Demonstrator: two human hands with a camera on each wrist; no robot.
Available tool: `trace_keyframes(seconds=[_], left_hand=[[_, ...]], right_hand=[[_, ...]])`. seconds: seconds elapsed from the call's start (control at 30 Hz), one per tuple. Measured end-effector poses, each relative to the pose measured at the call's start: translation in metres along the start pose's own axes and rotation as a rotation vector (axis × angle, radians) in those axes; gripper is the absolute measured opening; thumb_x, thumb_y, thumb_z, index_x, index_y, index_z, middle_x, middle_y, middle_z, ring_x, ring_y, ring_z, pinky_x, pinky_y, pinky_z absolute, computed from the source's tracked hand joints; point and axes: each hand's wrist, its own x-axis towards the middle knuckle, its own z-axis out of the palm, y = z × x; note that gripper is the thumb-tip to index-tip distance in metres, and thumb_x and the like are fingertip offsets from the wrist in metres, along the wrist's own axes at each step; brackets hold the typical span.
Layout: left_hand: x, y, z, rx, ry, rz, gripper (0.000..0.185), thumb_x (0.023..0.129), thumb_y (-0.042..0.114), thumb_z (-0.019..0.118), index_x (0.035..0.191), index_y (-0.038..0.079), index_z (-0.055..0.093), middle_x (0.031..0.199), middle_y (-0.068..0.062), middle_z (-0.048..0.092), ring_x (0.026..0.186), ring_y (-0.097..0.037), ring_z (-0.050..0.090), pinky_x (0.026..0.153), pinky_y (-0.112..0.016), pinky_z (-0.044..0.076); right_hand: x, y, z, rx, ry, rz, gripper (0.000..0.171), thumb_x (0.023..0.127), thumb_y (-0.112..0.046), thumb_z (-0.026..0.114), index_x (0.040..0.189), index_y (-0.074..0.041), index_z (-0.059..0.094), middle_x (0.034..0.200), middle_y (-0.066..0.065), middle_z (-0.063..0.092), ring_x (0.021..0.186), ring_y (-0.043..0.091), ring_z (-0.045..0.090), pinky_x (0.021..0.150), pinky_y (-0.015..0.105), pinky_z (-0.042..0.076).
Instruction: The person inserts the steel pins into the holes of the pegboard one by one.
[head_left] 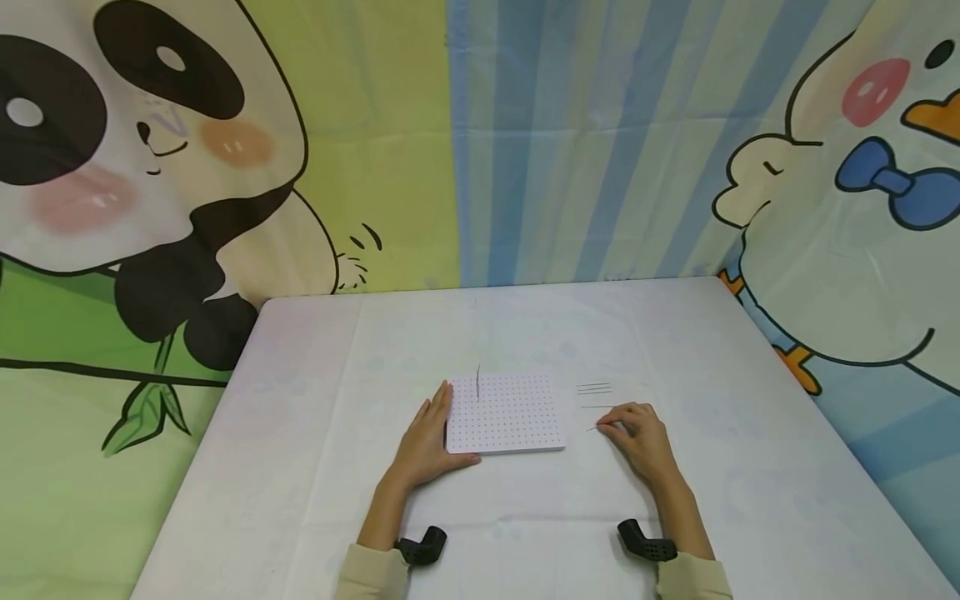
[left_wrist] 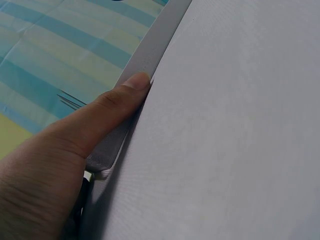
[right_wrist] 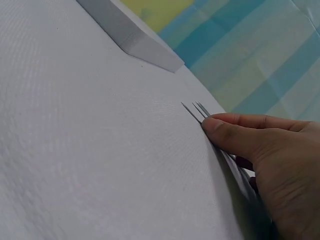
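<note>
I am pinching a thin grey metal needle (head_left: pixel 596 428) off the white cloth table (head_left: pixel 300 467) with my right hand (head_left: pixel 637 437), just right of the flat white square board full of tiny holes (head_left: pixel 506 412). My left hand (head_left: pixel 427 442) is lying flat, fingers straight, against the board's left edge so it is not sliding. One needle (head_left: pixel 477 383) is standing up in the board near its far edge. More needles (head_left: pixel 594 388) are lying just right of the board, easy to reach.

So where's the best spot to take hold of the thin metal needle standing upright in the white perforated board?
Probably pinch the thin metal needle high on its bare shaft, coming straight down from above with thumb and forefinger. It stands upright near the far left corner of the white perforated board, so only the shaft offers a grip. The left hand already braces the board's left edge.
</note>
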Motion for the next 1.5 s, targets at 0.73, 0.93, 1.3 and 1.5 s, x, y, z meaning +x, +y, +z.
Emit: trace_keyframes(seconds=[0.73, 0.93, 1.3, 1.5], left_hand=[[-0.001, 0.0, -0.001, -0.006, 0.003, -0.007, 0.124, 0.058, 0.063, 0.076, 0.148, 0.006, 0.012, 0.154, -0.005, 0.009, 0.139, -0.014, 0.01, 0.114, -0.033, 0.008], [0.0, -0.001, -0.001, -0.008, 0.008, 0.0, 0.124, 0.058, 0.062, 0.076, 0.148, 0.006, 0.012, 0.154, -0.007, 0.01, 0.139, -0.015, 0.01, 0.114, -0.033, 0.008], [-0.001, 0.002, -0.001, 0.0, 0.02, 0.024, 0.123, 0.058, 0.062, 0.077, 0.148, 0.004, 0.015, 0.153, -0.01, 0.013, 0.139, -0.018, 0.015, 0.113, -0.038, 0.013], [-0.001, 0.003, -0.002, -0.003, 0.023, 0.02, 0.123, 0.058, 0.06, 0.077, 0.148, 0.004, 0.015, 0.153, -0.01, 0.014, 0.139, -0.018, 0.015, 0.113, -0.036, 0.012]], right_hand=[[0.002, 0.002, 0.007, -0.076, -0.025, -0.049, 0.009, 0.075, -0.007, 0.074, 0.076, -0.014, 0.068, 0.08, -0.005, 0.058, 0.08, 0.013, 0.043, 0.068, 0.029, 0.037], [0.001, 0.001, 0.006, -0.043, -0.007, -0.03, 0.008, 0.078, -0.006, 0.072, 0.08, -0.012, 0.067, 0.08, -0.005, 0.059, 0.076, 0.012, 0.044, 0.064, 0.025, 0.038], [0.001, -0.011, 0.005, 0.224, 0.054, 0.073, 0.006, 0.09, -0.004, 0.057, 0.094, 0.001, 0.059, 0.081, 0.007, 0.062, 0.071, 0.01, 0.054, 0.064, 0.011, 0.044], [0.009, -0.034, 0.011, 0.585, 0.027, 0.152, 0.015, 0.093, 0.003, 0.049, 0.102, 0.015, 0.049, 0.082, 0.026, 0.056, 0.07, 0.025, 0.059, 0.063, 0.021, 0.05]])
